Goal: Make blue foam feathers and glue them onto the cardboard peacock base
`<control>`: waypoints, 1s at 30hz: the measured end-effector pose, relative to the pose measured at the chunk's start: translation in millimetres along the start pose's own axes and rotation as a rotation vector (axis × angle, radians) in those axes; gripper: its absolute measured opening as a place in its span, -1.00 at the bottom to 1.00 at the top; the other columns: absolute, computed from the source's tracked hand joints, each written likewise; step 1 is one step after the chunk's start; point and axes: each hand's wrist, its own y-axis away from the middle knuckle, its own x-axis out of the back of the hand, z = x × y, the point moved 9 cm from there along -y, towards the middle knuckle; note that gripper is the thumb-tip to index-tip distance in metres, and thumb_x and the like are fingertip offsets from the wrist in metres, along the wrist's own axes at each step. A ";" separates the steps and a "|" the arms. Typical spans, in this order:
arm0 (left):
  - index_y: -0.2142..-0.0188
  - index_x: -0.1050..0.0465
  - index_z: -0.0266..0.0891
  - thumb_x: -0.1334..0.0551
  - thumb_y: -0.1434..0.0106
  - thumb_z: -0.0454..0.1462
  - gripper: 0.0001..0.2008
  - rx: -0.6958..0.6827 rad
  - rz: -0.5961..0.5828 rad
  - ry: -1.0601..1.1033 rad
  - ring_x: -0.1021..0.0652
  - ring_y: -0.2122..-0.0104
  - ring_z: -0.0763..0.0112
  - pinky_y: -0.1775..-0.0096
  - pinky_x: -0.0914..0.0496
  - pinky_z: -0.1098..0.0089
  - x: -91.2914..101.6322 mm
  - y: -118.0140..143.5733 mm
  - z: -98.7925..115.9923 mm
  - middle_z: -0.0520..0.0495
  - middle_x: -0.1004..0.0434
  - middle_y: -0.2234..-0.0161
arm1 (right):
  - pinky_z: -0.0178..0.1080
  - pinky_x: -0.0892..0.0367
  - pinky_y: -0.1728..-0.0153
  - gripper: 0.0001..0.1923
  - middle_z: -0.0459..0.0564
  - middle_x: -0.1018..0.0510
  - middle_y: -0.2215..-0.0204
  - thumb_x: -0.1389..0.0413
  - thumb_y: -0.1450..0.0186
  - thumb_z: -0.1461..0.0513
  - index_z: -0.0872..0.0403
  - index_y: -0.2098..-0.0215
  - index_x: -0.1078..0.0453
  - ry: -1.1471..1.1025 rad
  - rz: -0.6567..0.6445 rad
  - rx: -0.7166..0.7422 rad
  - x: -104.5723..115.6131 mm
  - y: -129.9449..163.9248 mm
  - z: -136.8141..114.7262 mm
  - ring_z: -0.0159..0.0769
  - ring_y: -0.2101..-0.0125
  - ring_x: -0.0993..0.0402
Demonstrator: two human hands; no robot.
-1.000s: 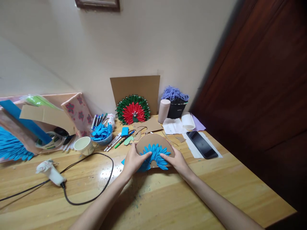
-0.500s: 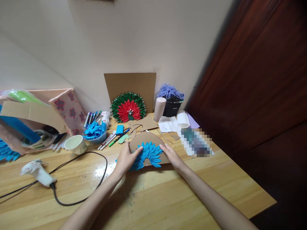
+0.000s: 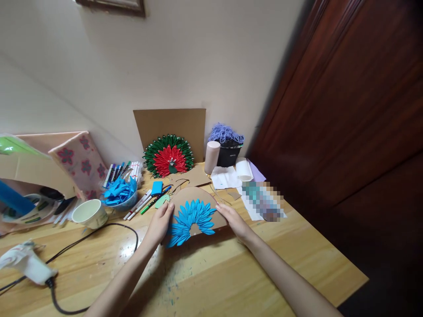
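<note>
A half-round cardboard piece (image 3: pixel 190 197) with a fan of blue paper petals (image 3: pixel 192 215) glued on it lies on the wooden table (image 3: pixel 211 273). My left hand (image 3: pixel 159 224) grips its left edge, fingers on the card next to the petals. At the right edge my right hand (image 3: pixel 233 219) holds the card. The piece looks slightly lifted and tilted toward me. A finished red and green petal fan (image 3: pixel 168 156) leans on a cardboard sheet (image 3: pixel 172 125) at the wall.
A bowl of blue petals (image 3: pixel 119 193), markers (image 3: pixel 122 170), pens and a white cup (image 3: pixel 90 213) stand to the left. A glue gun (image 3: pixel 27 264) with black cord lies near left. Purple yarn in a black pot (image 3: pixel 228 143), paper rolls and a blurred flat object (image 3: pixel 263 200) sit right.
The view has swung to the right, so everything sits further left. Both hands have slid outward from the blue petals to the card's edges, and the card has tipped up a little.
</note>
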 end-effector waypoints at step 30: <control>0.48 -0.30 -0.22 0.05 -0.21 -0.02 -0.63 -0.013 0.107 0.043 -0.42 0.52 0.36 0.42 -0.32 0.41 -18.0 12.1 -31.0 0.04 -0.37 0.59 | -0.26 -0.33 0.60 -0.54 -0.07 -0.49 0.61 0.00 -0.12 -0.14 0.06 0.40 -0.41 0.123 0.192 -0.022 36.7 -11.9 7.7 -0.29 0.63 -0.39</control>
